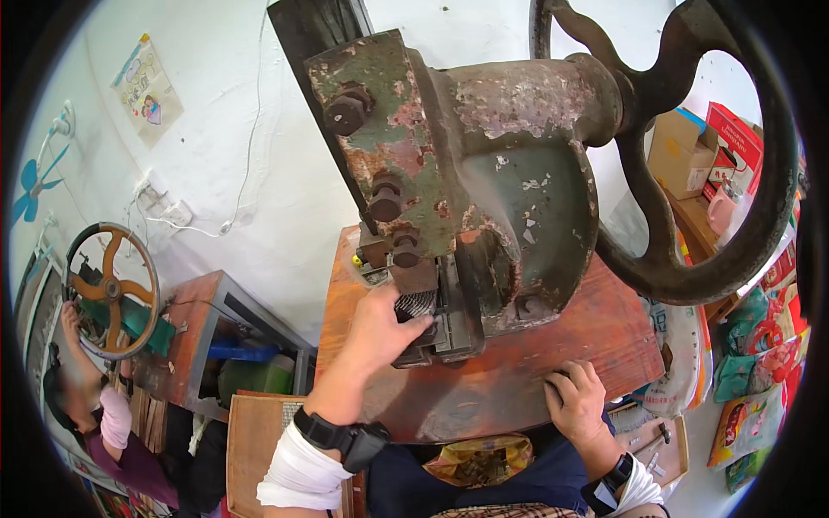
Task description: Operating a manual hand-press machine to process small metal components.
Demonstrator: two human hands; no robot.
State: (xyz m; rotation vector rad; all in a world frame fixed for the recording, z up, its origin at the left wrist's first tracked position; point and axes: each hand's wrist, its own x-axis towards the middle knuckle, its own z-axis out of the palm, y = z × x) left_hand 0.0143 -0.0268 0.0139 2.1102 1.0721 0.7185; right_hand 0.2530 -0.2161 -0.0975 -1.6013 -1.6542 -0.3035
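Note:
My left hand reaches in under the head of an old hand press with chipped green paint. Its thumb and fingers are closed round a small dark metal piece with fine ridges, set at the press's bed below the ram; the fingertips are partly hidden. My right hand lies near the front edge of the reddish wooden table, fingers bent and slightly apart, with nothing seen in them. Between my legs sits a yellow bag with small metal pieces inside.
A large handwheel overhangs the right side. A tray with a hammer sits at lower right, near sacks and bags. A wooden board lies lower left. At far left, a person grips another wheel.

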